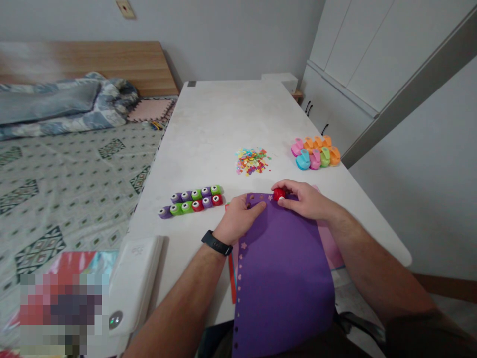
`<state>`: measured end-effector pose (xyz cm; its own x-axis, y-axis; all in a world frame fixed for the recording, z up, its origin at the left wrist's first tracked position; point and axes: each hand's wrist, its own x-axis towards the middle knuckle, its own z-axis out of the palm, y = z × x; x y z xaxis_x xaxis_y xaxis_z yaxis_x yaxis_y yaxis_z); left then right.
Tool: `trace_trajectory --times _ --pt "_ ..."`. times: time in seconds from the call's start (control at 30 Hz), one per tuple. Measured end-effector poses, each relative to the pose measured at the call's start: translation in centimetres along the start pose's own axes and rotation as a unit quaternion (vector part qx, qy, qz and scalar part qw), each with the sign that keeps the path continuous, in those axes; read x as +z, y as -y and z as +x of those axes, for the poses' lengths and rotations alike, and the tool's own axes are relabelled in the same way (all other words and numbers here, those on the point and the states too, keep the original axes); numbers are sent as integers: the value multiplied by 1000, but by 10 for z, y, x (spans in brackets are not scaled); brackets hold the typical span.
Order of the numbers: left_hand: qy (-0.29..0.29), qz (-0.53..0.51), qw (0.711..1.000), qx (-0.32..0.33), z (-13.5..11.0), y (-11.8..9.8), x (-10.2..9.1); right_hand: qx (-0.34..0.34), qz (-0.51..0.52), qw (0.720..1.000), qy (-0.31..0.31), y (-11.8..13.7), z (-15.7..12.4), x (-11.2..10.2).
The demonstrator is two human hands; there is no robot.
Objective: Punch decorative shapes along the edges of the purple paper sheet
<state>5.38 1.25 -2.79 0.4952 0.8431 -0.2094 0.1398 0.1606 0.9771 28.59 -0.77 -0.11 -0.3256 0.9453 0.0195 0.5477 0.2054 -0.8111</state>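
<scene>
A purple foam sheet (283,268) lies over the near edge of the white table (219,124), with small shapes punched along its left and top edges. My left hand (240,218) rests closed on its top left corner, pinning it down. My right hand (303,199) grips a small red punch (278,194) set on the sheet's top edge. More sheets, pink (330,243) and red (231,278), lie under the purple one.
Two rows of small purple, green and red punches (192,200) sit left of my hands. A heap of coloured cut-outs (252,161) lies beyond. Several larger pastel punches (316,152) stand at the right edge. A white device (132,278) is near left, beside a bed (67,164).
</scene>
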Motion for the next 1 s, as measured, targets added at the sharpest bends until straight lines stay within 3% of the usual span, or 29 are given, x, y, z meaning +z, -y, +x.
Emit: trace_trajectory --times 1.0 --pt "-24 -1 1000 -6 -1 -3 1 20 24 999 -19 -2 1 1"
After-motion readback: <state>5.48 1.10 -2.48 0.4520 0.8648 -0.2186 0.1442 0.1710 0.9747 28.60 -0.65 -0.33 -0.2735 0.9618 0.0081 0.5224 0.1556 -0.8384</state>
